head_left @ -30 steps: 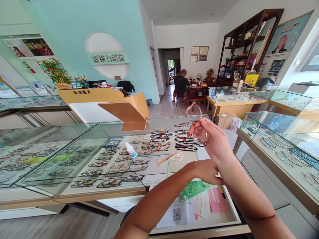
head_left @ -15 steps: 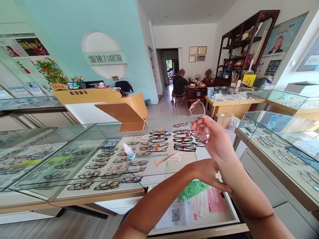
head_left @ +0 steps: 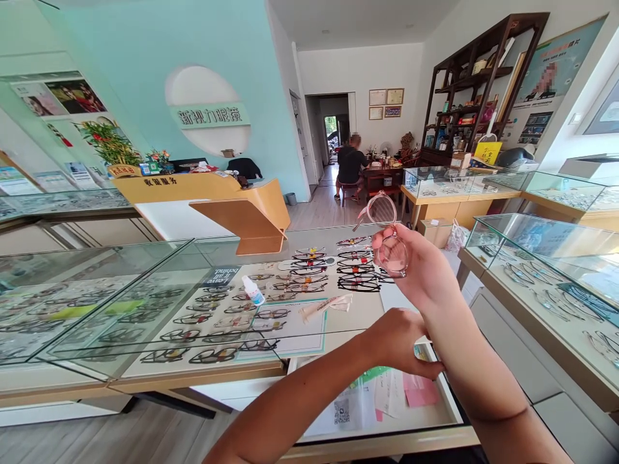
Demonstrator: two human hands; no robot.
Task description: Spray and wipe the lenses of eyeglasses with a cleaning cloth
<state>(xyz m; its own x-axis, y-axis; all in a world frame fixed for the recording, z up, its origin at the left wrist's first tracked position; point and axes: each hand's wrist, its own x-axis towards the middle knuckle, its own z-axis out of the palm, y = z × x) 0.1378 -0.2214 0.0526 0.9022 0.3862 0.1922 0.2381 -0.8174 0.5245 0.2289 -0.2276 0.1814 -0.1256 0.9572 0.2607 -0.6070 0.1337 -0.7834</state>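
From where I stand, the cash desk (head_left: 200,187) reads 收银服务 in dark characters along its upper front. On the wall behind it, a pale green sign (head_left: 210,116) says 新视力眼镜. Nearer me than the desk, a dark card (head_left: 222,276) in the display case (head_left: 186,248) carries "Leave it all behind." Far to the desk's right, a wall poster (head_left: 551,71) ends its heading in what looks like 片; the yellow bag (head_left: 487,153) below has characters I can't make out.

glossy eyeglasses (head_left: 382,208), smooth glass showcase (head_left: 213,252)
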